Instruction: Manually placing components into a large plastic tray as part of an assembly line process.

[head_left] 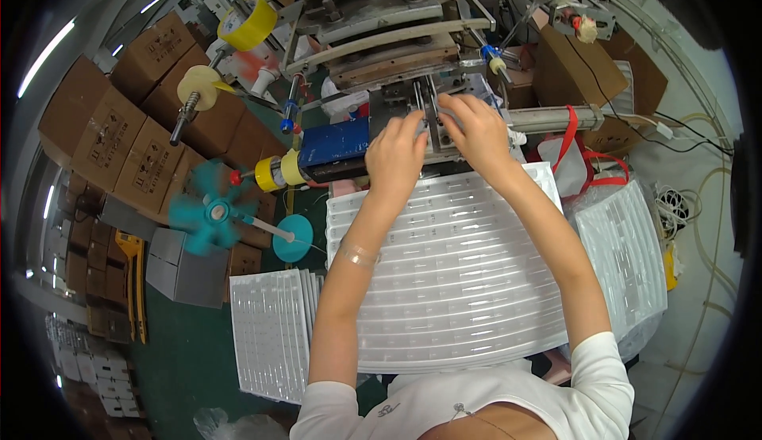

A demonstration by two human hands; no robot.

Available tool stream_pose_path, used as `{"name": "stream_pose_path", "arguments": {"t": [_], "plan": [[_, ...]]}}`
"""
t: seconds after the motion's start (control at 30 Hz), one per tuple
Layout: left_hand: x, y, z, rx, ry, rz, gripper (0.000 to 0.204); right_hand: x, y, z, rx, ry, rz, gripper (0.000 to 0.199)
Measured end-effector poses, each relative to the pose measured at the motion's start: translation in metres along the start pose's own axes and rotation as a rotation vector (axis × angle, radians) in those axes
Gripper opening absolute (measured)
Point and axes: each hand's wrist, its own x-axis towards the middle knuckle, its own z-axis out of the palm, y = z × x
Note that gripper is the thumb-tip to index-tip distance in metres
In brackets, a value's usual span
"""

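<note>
Both arms reach forward over a large white ribbed plastic tray [452, 281] to a metal press [397, 31]. My left hand [394, 154] is at the left of a narrow metal rail fixture [429, 103], fingers curled together with their tips at its edge. On the other side my right hand [480, 134] is bent inward, thumb and fingertips drawn together close to the same fixture. Whatever the fingertips hold is too small or hidden to make out. A blue block [333, 142] on the machine lies just left of my left hand.
Left of the machine, a teal fan [213, 211] spins. Yellow tape rolls [248, 27] hang on rods. Stacked cartons [111, 134] stand farther left. White trays [270, 333] lean by my left arm, and a wrapped tray [623, 249] sits at right. Red straps [571, 138] hang nearby.
</note>
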Motion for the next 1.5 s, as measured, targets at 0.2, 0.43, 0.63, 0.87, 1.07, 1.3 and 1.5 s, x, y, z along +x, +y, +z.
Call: {"name": "stream_pose_path", "arguments": {"t": [0.2,0.43,0.63,0.87,1.07,1.3,1.5], "plan": [[-0.062,-0.027,-0.081,-0.063,-0.206,-0.163,0.028,0.020,0.019,0.042,-0.250,-0.046,-0.020,0.015],[-0.129,-0.058,-0.115,0.183,-0.438,-0.278,0.030,-0.007,0.000,0.021,-0.076,0.057,0.091,0.031],[-0.164,-0.073,-0.118,0.312,-0.575,-0.058,0.027,-0.060,-0.074,0.003,0.357,-0.556,-0.075,0.035],[-0.164,-0.062,-0.119,0.213,-0.567,-0.237,0.033,-0.120,-0.111,0.031,0.173,-0.805,-0.399,0.031],[-0.165,-0.057,-0.102,0.026,-0.424,-0.312,0.041,-0.099,-0.105,0.023,0.522,-0.728,-0.102,0.022],[-0.160,-0.055,-0.086,0.125,-0.493,0.030,0.027,-0.052,-0.053,-0.019,0.588,-0.563,0.287,0.030],[-0.169,-0.063,-0.094,0.175,-0.571,-0.062,0.019,-0.060,-0.009,-0.031,0.648,-0.523,0.492,0.010]]}}
